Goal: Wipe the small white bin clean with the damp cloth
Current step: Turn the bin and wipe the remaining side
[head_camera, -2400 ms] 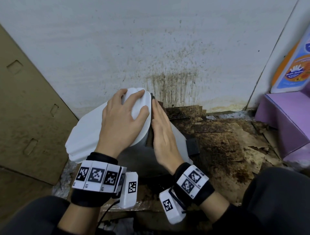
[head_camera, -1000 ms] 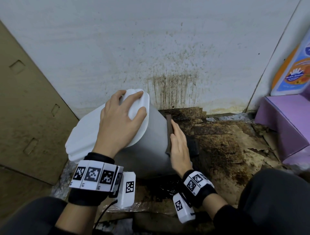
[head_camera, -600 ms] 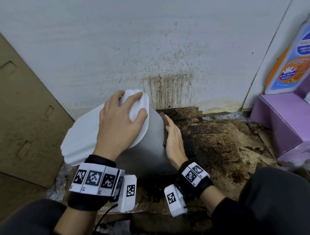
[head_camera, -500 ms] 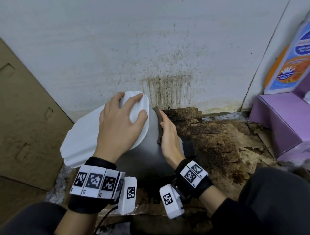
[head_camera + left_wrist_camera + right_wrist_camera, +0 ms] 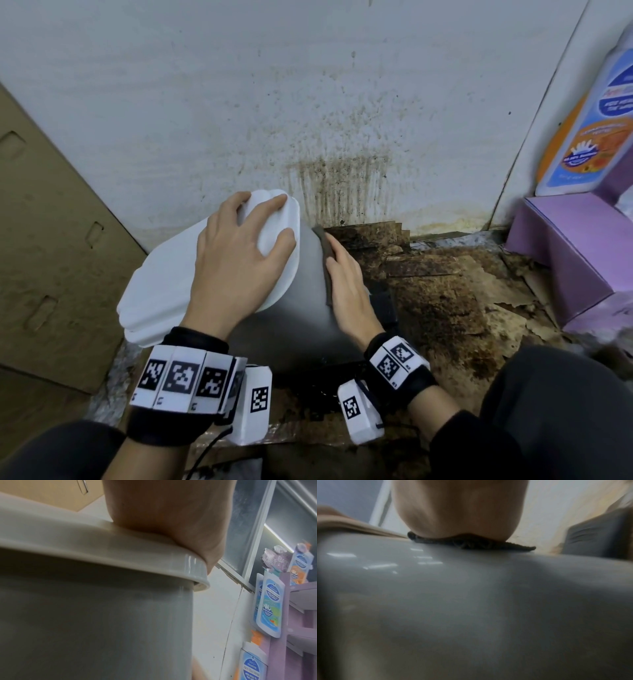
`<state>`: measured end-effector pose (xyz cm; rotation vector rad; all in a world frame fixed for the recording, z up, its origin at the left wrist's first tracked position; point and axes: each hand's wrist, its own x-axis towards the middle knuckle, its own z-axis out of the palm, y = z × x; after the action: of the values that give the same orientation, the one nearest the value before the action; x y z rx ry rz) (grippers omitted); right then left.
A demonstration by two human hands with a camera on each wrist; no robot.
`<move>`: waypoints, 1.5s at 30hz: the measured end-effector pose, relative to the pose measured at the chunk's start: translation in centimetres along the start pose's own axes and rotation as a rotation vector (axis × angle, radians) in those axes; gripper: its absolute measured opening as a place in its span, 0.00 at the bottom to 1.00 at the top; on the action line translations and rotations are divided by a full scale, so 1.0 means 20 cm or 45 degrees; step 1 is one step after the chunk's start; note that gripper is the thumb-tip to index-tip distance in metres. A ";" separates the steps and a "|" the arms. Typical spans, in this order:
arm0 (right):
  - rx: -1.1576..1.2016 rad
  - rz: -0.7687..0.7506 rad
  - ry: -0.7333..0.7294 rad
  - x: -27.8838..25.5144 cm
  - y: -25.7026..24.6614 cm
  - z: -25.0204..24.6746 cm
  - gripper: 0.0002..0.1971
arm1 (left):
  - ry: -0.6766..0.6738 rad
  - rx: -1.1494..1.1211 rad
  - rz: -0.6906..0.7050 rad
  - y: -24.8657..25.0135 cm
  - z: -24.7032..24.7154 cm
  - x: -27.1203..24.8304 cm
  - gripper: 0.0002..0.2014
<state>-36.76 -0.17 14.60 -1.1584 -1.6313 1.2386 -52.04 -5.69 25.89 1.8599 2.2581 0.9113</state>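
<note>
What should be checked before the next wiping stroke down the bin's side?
1. Left hand steadies the lid: ok.
2. Cloth sits flat between the right hand and the bin wall: ok.
3. Right fingers straight, pressing: ok.
4. Cloth still damp: cannot tell.
5. Wall below the cloth clean: cannot tell, blurred.
6. Floor beside the bin clean: not ok, stained.

- Right hand [image 5: 346, 284] with cloth [image 5: 325, 253] — lower on bin [image 5: 301, 294] side a second ago, now slid up near lid [image 5: 164, 274] edge.
</note>
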 end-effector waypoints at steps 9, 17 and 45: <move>0.023 0.225 0.133 -0.04 0.17 -0.03 0.24 | 0.001 -0.002 0.008 0.00 0.01 0.00 0.26; 0.213 0.045 0.145 -0.05 -0.20 0.12 0.24 | 0.007 0.006 -0.011 -0.01 -0.02 0.00 0.27; 0.001 0.002 0.497 -0.17 0.13 0.22 0.28 | 0.000 -0.023 -0.049 -0.03 -0.02 0.03 0.27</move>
<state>-39.34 -4.34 10.89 -1.3070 -1.3363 0.9410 -52.85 -5.24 26.09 1.8023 2.2697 0.9227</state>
